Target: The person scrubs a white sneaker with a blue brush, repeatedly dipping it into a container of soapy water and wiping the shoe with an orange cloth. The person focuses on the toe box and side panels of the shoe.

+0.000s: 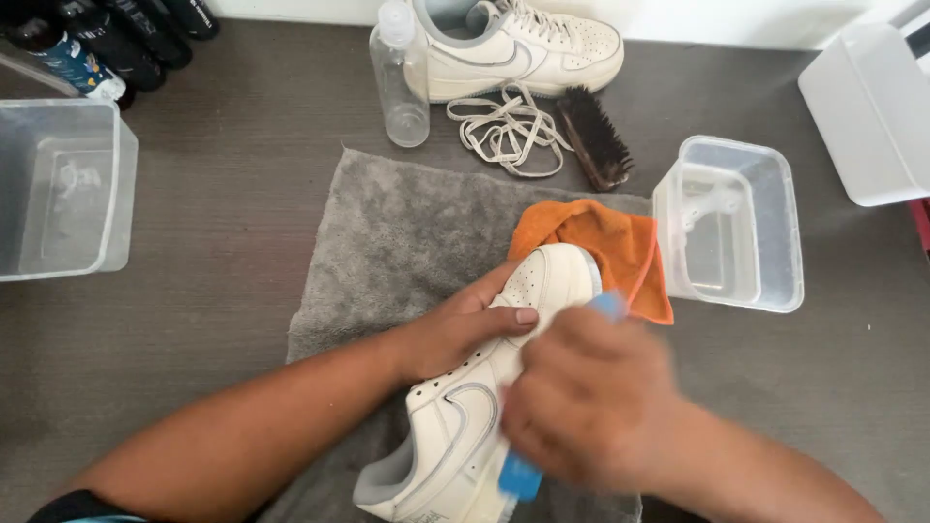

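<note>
My left hand (455,329) grips the white sneaker (484,407) on the grey towel (387,232). My blurred right hand (591,397) holds a blue brush (520,476); hard strokes could twist the sneaker loose

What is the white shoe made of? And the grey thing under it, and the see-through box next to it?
The white shoe looks like smooth leather or imitation leather: faintly shiny panels with stitched seams and tiny toe holes. The grey towel seems soft, fuzzy cloth, probably microfibre; its surface is napped and matte. The clear tub looks like thin, glossy plastic, since the table shows through its walls.
</note>
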